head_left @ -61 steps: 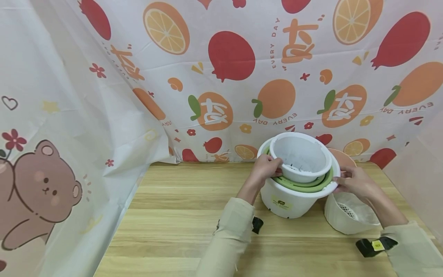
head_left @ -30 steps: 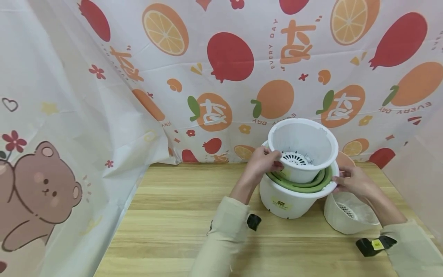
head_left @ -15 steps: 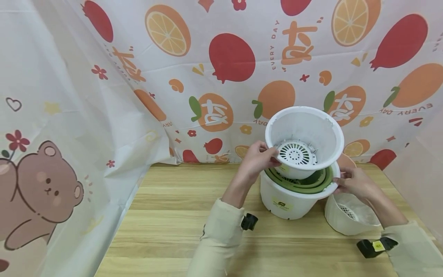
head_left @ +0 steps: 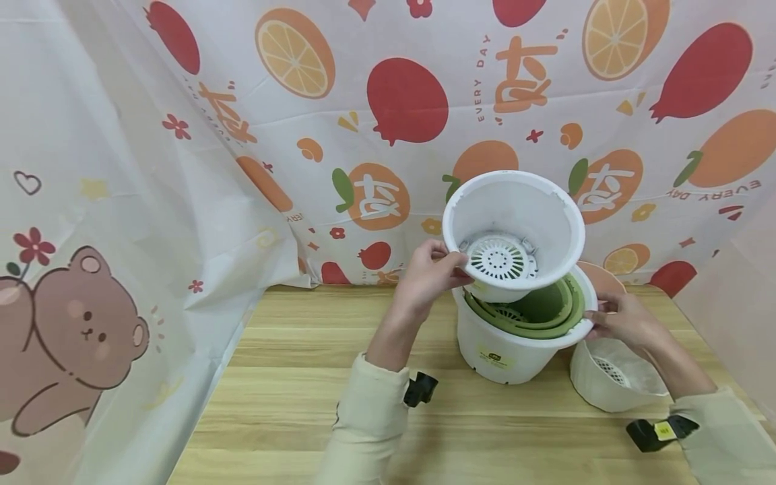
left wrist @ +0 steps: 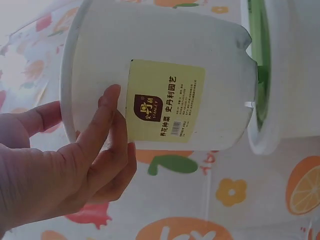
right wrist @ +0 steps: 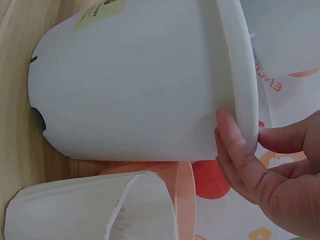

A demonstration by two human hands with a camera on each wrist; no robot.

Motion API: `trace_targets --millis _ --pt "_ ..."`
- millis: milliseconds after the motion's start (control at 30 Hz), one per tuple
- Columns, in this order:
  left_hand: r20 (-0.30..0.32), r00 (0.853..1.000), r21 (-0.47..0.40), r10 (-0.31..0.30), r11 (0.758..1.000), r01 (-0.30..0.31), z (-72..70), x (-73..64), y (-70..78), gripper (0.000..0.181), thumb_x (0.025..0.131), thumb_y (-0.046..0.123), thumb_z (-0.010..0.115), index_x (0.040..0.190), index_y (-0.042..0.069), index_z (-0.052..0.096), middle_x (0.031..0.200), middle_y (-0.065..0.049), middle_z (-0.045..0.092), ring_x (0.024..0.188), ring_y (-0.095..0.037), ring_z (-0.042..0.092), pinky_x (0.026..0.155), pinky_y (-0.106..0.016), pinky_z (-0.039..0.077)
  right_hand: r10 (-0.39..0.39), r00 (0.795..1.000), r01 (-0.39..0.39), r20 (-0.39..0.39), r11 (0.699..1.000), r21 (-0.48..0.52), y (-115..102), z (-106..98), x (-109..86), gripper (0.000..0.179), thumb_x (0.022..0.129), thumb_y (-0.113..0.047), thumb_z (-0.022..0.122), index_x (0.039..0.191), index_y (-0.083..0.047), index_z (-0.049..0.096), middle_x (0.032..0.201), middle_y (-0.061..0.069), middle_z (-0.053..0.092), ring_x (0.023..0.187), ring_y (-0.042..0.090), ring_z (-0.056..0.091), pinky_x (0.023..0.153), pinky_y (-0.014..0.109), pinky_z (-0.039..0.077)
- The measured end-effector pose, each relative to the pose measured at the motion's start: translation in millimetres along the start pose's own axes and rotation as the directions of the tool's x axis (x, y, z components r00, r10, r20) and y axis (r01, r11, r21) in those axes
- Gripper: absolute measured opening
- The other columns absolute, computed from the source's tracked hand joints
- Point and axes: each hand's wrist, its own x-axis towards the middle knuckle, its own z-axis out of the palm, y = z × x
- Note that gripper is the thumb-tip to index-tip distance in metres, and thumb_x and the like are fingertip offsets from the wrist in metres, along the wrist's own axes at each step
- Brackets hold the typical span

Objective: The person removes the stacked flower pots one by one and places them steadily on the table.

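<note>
My left hand (head_left: 427,276) pinches the rim of a small white flower pot (head_left: 515,202), thumb on one side and fingers along the outer wall. This pot is tilted, its slotted bottom showing, and it overlaps the nested pots below in the head view. A yellow label (left wrist: 165,102) marks its side in the left wrist view. Under it, a large white flower pot (head_left: 509,353) stands on the table with green pots (head_left: 548,316) nested inside. My right hand (head_left: 627,323) grips the large pot's rim at its right side, with the thumb over the edge and fingers outside.
A cream pot (head_left: 606,387) with a grid bottom sits right of the large pot. Behind them is an orange pot (head_left: 600,276), partly hidden. The wooden table (head_left: 315,391) ends at a fruit-printed curtain (head_left: 406,188) along the back.
My left hand has lifted the small white pot up out of the green pots, then moved it slightly left. My right hand stays on the large pot's rim.
</note>
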Motion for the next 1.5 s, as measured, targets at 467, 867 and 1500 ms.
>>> trace_targets --millis 467,867,1500 --pt "-0.049 0.996 -0.019 0.068 0.997 -0.069 -42.5 -11.5 13.9 0.027 0.088 -0.001 0.053 0.110 -0.012 0.043 0.106 -0.022 0.048 0.075 -0.020 0.063 0.076 -0.034 0.054 0.001 1.000 -0.002 -0.014 1.000 -0.023 1.1 1.1 1.3 0.045 0.090 0.004 0.047 0.125 0.023 0.028 0.095 0.023 0.050 0.069 0.012 0.061 0.067 0.031 0.055" --pt "-0.114 0.992 0.032 0.052 0.998 -0.049 -76.4 -17.0 16.8 0.025 0.090 0.001 0.050 0.111 -0.010 0.042 0.108 -0.023 0.049 0.071 -0.015 0.063 0.074 -0.031 0.054 0.003 1.000 -0.003 -0.005 0.999 -0.032 0.0 0.8 2.3 0.044 0.090 0.003 0.048 0.124 0.024 0.029 0.095 0.023 0.050 0.070 0.012 0.061 0.066 0.030 0.055" --pt "-0.213 0.976 0.055 0.032 0.998 -0.021 -112.4 -14.6 -2.3 0.022 0.091 0.000 0.046 0.106 -0.015 0.041 0.115 -0.030 0.045 0.071 -0.015 0.064 0.077 -0.031 0.053 0.003 1.000 -0.004 -0.008 0.998 -0.064 2.7 0.1 0.6 0.043 0.090 0.002 0.050 0.122 0.023 0.032 0.097 0.024 0.051 0.070 0.012 0.061 0.066 0.031 0.055"
